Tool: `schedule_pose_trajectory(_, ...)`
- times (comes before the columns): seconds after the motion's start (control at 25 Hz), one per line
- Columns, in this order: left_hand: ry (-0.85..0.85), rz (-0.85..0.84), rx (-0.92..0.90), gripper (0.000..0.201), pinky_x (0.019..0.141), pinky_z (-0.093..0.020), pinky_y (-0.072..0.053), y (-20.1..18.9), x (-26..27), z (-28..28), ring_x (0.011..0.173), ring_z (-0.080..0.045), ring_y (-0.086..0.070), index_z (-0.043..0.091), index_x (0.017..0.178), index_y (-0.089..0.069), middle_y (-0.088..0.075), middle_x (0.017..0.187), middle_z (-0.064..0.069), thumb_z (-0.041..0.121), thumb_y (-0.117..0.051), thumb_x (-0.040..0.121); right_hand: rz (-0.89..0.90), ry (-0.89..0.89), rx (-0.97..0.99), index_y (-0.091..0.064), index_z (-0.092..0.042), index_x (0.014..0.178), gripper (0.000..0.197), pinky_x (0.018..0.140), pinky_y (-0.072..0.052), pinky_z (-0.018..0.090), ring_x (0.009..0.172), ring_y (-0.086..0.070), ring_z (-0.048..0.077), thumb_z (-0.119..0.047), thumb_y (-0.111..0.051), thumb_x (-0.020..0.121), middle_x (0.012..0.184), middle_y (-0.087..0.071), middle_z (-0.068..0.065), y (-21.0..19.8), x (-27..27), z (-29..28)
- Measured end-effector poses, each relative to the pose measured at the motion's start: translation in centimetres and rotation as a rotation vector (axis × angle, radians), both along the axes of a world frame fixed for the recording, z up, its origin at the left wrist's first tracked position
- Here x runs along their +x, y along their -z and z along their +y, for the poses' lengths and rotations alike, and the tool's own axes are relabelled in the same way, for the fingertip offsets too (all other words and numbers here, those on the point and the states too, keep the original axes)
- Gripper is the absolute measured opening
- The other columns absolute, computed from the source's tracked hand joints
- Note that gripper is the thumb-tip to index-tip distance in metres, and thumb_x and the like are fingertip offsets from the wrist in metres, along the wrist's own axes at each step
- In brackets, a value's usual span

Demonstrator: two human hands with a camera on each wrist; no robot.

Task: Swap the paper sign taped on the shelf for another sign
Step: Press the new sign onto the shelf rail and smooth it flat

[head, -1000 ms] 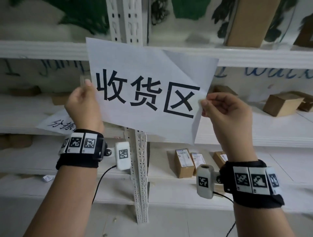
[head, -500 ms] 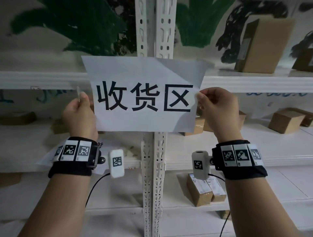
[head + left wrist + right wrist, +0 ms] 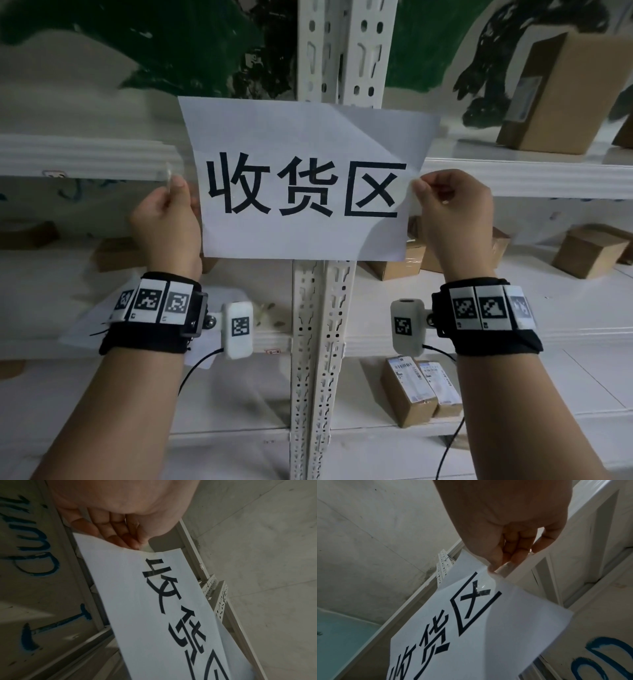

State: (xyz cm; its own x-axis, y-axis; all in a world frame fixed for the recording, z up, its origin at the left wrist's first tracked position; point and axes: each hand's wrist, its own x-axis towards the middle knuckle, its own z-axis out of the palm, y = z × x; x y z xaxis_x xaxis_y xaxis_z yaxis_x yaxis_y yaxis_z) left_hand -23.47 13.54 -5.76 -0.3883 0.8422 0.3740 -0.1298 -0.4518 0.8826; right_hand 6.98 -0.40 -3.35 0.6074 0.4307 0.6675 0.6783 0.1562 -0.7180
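Observation:
A white paper sign [image 3: 308, 185] with three black characters is held up flat in front of the white perforated shelf post [image 3: 342, 51]. My left hand [image 3: 168, 219] pinches its left edge, and a strip of clear tape [image 3: 168, 178] sticks up from the fingertips. My right hand [image 3: 448, 212] pinches the right edge. The left wrist view shows the left fingers [image 3: 130, 539] on the sign [image 3: 154, 615] edge with tape under them. In the right wrist view, thumb and fingers [image 3: 505, 558] pinch the sign [image 3: 479, 622]. Another paper sheet [image 3: 82, 329] lies on the lower shelf behind my left wrist.
White shelf boards [image 3: 85, 154] run left and right of the post. Cardboard boxes stand at the upper right [image 3: 561, 89], on the middle shelf at right [image 3: 589, 250], and small labelled boxes [image 3: 421, 390] sit on the lower shelf. A painted wall is behind.
Both hands have raised the sign and levelled it, centring it over the post at the upper shelf board. The grips on both edges are unchanged.

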Motion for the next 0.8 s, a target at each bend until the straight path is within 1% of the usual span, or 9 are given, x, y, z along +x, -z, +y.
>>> schedule_pose_trajectory(0.12, -0.022, 0.01, 0.008, 0.039, 0.069, -0.028, -0.051, 0.0, 0.4, 0.7, 0.064, -0.01, -0.059, 0.024, 0.068, -0.063, -0.064, 0.069, 0.004, 0.038, -0.06, 0.104, -0.001, 0.006, 0.014, -0.076, -0.021, 0.101, 0.01, 0.069, -0.044, 0.002, 0.08, -0.065, -0.004, -0.03, -0.071, 0.1, 0.088, -0.072, -0.016, 0.2, 0.1, 0.1)
schedule_pose_trajectory(0.24, -0.015, 0.006, 0.026, 0.037, 0.066, -0.025, -0.051, -0.2, 0.7, 1.1, 0.065, -0.011, -0.058, 0.024, 0.07, -0.065, -0.064, 0.072, 0.004, 0.038, -0.059, 0.105, -0.006, 0.016, 0.021, -0.076, -0.025, 0.098, 0.009, 0.077, -0.051, 0.02, 0.086, -0.07, 0.008, -0.032, -0.071, 0.099, 0.089, -0.074, -0.014, -0.1, 0.1, 0.3)
schedule_pose_trajectory(0.32, -0.024, 0.006, 0.033, 0.037, 0.063, -0.023, -0.05, -0.3, 1.0, 1.1, 0.063, -0.009, -0.058, 0.024, 0.071, -0.064, -0.064, 0.07, 0.005, 0.038, -0.058, 0.105, 0.001, 0.017, 0.028, -0.077, -0.025, 0.098, 0.011, 0.078, -0.053, 0.024, 0.086, -0.071, 0.009, -0.033, -0.07, 0.098, 0.087, -0.074, -0.014, -0.2, 0.1, 0.5)
schedule_pose_trajectory(0.44, -0.034, 0.032, 0.035, 0.038, 0.064, -0.024, -0.052, -0.3, 1.1, 1.3, 0.064, -0.009, -0.06, 0.02, 0.073, -0.065, -0.065, 0.07, 0.006, 0.041, -0.059, 0.104, 0.038, 0.003, 0.044, -0.078, -0.024, 0.096, 0.009, 0.073, -0.049, 0.012, 0.082, -0.068, 0.003, -0.031, -0.071, 0.097, 0.085, -0.073, -0.016, -0.2, 0.2, 0.4)
schedule_pose_trajectory(0.52, -0.053, 0.083, 0.051, 0.045, 0.068, -0.029, -0.051, -0.1, 0.9, 1.7, 0.068, -0.015, -0.059, 0.009, 0.079, -0.067, -0.064, 0.074, -0.002, 0.047, -0.059, 0.101, 0.061, -0.005, 0.06, -0.08, -0.022, 0.098, 0.01, 0.069, -0.046, 0.002, 0.078, -0.067, -0.001, -0.029, -0.074, 0.096, 0.084, -0.073, -0.017, -0.4, 0.4, 0.3)
schedule_pose_trajectory(0.6, -0.093, 0.143, 0.07, 0.056, 0.07, -0.033, -0.05, 0.1, 0.9, 2.0, 0.071, -0.018, -0.056, 0.0, 0.087, -0.065, -0.062, 0.078, -0.009, 0.053, -0.056, 0.099, 0.066, -0.008, 0.076, -0.081, -0.021, 0.099, 0.01, 0.069, -0.048, 0.002, 0.076, -0.067, -0.003, -0.029, -0.076, 0.095, 0.084, -0.074, -0.017, -0.5, 0.6, 0.3)
schedule_pose_trajectory(0.64, -0.113, 0.166, 0.077, 0.057, 0.069, -0.032, -0.049, 0.2, 1.1, 2.0, 0.07, -0.017, -0.055, -0.002, 0.089, -0.064, -0.061, 0.077, -0.009, 0.054, -0.055, 0.1, 0.059, -0.004, 0.085, -0.08, -0.022, 0.098, 0.01, 0.071, -0.051, 0.005, 0.075, -0.067, -0.002, -0.03, -0.076, 0.094, 0.084, -0.074, -0.017, -0.4, 0.6, 0.4)
schedule_pose_trajectory(0.72, -0.15, 0.212, 0.085, 0.053, 0.064, -0.027, -0.045, 0.2, 1.3, 1.9, 0.063, -0.01, -0.051, 0.002, 0.086, -0.063, -0.056, 0.07, -0.001, 0.051, -0.054, 0.103, 0.063, 0.0, 0.129, -0.076, -0.023, 0.1, 0.012, 0.08, -0.059, 0.02, 0.076, -0.068, 0.0, -0.032, -0.079, 0.092, 0.084, -0.073, -0.015, -0.2, 0.7, 0.6)
schedule_pose_trajectory(0.8, -0.206, 0.267, 0.086, 0.044, 0.065, -0.025, -0.045, 0.2, 1.3, 1.9, 0.065, -0.008, -0.051, 0.011, 0.088, -0.06, -0.052, 0.07, 0.008, 0.052, -0.055, 0.103, 0.072, 0.018, 0.182, -0.067, -0.025, 0.111, 0.03, 0.09, -0.059, 0.035, 0.088, -0.07, 0.006, -0.035, -0.082, 0.087, 0.093, -0.071, -0.016, 0.1, 0.8, 0.7)
